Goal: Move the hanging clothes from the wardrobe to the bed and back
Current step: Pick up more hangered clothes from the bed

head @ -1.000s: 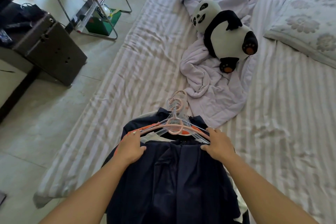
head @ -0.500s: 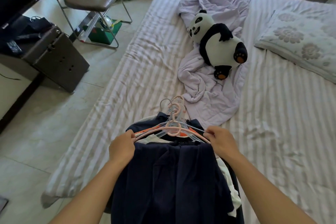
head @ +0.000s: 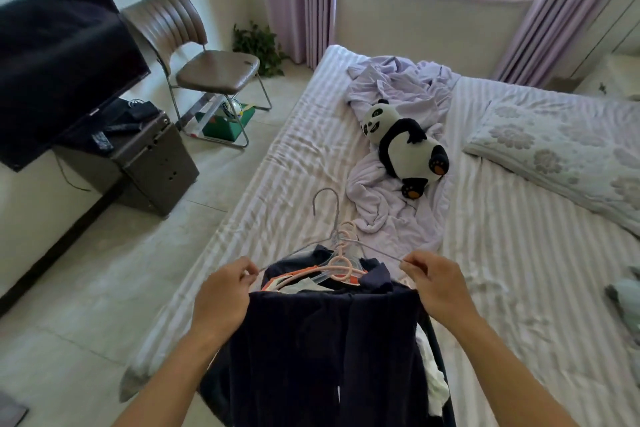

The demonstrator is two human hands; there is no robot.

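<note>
Hanger lifted clear of the pile

Hands have risen since a second ago, when both pressed down on the shoulders of the stacked garments lying at the foot of the bed. Left of everything, the left hand (head: 225,291) now pinches one end of a thin wire hanger (head: 323,218) and the shoulder of the dark navy garment (head: 322,350) that drapes below it. Between the two hands, the wire hanger has come up out of the bundle, its hook standing well above the knuckles, while the pink plastic hangers (head: 341,265) remain lower, just beyond the fingertips, on the rest of the clothes pile (head: 429,381). To the right, the right hand (head: 434,279) grips the other end of the wire and the opposite shoulder of the garment.

Beyond both hands lie the striped bed (head: 519,288), a crumpled lilac blanket (head: 391,215) and a plush panda (head: 405,146).

By my reading, one piece is being separated from the stack, which suggests the return leg to the wardrobe is starting with this top garment. The wardrobe itself is not in view. The risk is the neighbouring hooks snagging on the wire as it rises.
</note>
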